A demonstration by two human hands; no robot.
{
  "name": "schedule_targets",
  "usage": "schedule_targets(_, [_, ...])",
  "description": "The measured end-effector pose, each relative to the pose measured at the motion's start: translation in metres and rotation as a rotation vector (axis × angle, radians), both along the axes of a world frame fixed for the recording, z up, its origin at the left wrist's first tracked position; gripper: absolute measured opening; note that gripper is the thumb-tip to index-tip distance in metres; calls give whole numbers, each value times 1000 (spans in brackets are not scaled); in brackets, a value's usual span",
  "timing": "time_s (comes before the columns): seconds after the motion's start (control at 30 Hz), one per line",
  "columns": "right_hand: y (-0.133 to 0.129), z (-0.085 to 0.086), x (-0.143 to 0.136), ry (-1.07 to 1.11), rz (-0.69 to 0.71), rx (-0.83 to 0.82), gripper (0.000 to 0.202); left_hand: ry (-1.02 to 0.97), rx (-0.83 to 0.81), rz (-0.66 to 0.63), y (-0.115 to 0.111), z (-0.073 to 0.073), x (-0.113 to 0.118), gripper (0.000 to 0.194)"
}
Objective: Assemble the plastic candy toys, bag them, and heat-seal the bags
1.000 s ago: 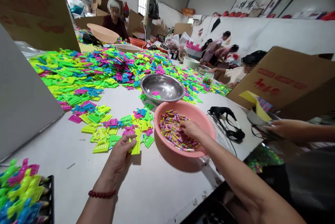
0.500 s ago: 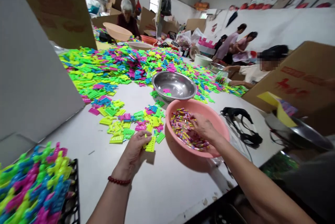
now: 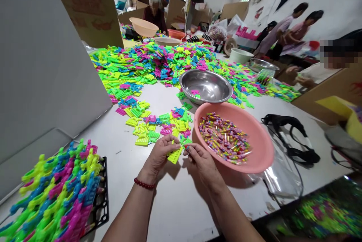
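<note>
- Left hand (image 3: 160, 155): fingers pinch a yellow comb-like piece (image 3: 175, 155) above the white surface (image 3: 175, 212).
- Right hand (image 3: 203, 163): fingertips hold a small red-tipped piece (image 3: 186, 147), just beside the yellow one.
- Pink basin (image 3: 260, 149), right: many small multicoloured sticks (image 3: 223, 136) inside.
- Steel bowl (image 3: 216, 87) behind basin; few pieces inside.
- Black tray (image 3: 105, 196), left: rows of coloured plastic figures (image 3: 56, 193).
- Large mixed-colour heap (image 3: 169, 61) at rear.

Bright light throws soft shadows on the table (image 3: 181, 208) and glints in the steel bowl (image 3: 215, 90); edges look stretched.
</note>
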State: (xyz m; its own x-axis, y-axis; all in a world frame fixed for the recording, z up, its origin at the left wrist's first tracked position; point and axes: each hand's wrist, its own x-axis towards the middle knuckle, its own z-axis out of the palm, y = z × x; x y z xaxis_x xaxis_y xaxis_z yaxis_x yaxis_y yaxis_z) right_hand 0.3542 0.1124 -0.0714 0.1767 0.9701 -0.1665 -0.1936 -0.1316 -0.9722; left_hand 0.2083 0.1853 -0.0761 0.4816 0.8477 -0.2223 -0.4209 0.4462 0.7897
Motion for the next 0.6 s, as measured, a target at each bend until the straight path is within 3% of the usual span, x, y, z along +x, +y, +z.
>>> schedule_targets(0.23, [4,2,3,-33,27,8,35,-8,-18,-14,-1,0,1,32])
schedule_targets(0.43, [7,-4,0,81,76,18,38,10,-9,-26,0,0,1,32])
schedule_targets(0.6, [8,-7,0,-22,52,56,37,17,-16,-31,0,-1,1,34])
